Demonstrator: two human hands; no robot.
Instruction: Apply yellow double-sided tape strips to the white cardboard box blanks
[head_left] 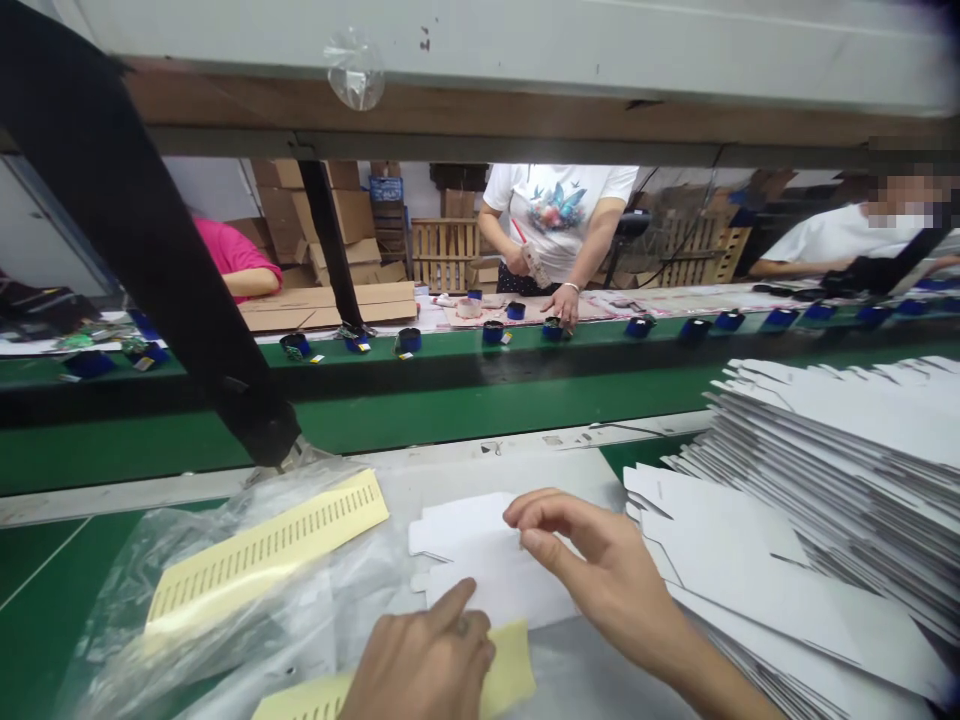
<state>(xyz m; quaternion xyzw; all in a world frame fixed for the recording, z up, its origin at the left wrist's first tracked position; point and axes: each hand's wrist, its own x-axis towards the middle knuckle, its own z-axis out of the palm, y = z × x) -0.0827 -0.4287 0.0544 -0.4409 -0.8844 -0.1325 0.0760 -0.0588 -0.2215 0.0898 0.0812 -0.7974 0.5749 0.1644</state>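
A flat white folded carton [495, 570] lies in front of me, its flaps pointing left. My left hand [427, 660] rests at its lower edge, index finger stretched out onto the cardboard and the other fingers curled. Partly under that hand is a yellow label sheet [511, 665]. Over the carton's upper right part, my right hand [600, 560] has thumb and fingertips drawn together in a pinch; whatever is between them is too small to make out. Another yellow label sheet [270, 550] with rows of small print lies to the left on clear plastic.
A large stack of flat white cartons [825, 500] fans out at right. Clear plastic bags [210, 640] cover the left side. Beyond a metal ledge, a green conveyor [465, 400] carries several blue round parts [493, 331]. Co-workers [555, 230] sit opposite; a dark post [187, 270] stands left.
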